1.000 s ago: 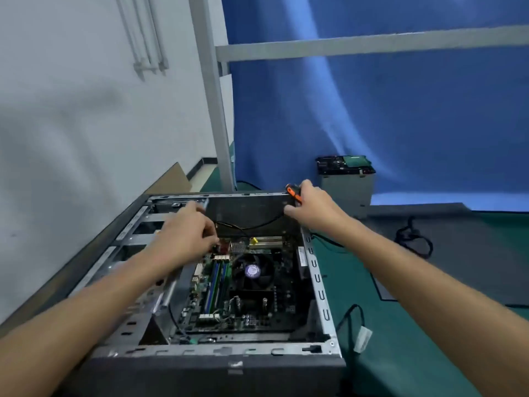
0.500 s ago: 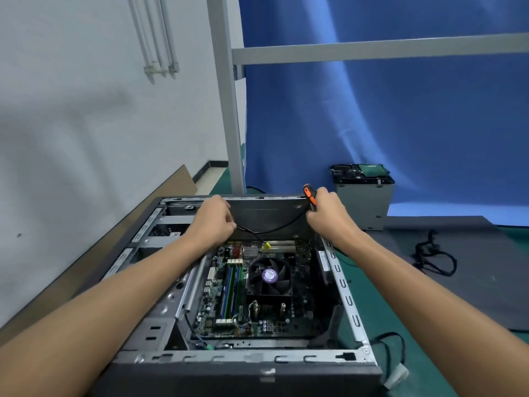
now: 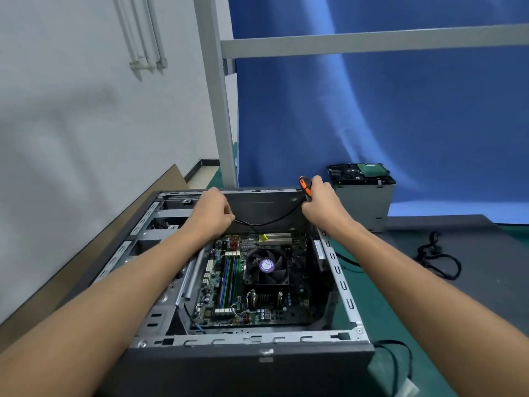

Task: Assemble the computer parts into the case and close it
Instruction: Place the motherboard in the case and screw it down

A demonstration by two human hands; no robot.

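Observation:
An open grey computer case [image 3: 340, 285] lies on its side in front of me. Inside it sits a motherboard [image 3: 229, 285] with a black CPU fan [image 3: 266, 266]. A black cable [image 3: 269, 222] runs across the case's far inner wall. My left hand [image 3: 211, 214] pinches one end of that cable near the far left of the case. My right hand [image 3: 323, 203] grips an orange and black screwdriver [image 3: 305, 187] at the case's far right corner, handle end up. The screwdriver's tip is hidden.
A grey drive cage holding a hard drive [image 3: 362, 193] stands behind the case to the right. A dark side panel [image 3: 472, 247] lies on the green mat with a coiled black cable [image 3: 438, 255] on it. A grey frame post [image 3: 217, 110] rises behind; cardboard [image 3: 86, 270] leans at left.
The view has shifted, so the case sits lower and more central. My left hand has moved up to the far wall with the cable. My right hand stays at the far right corner.

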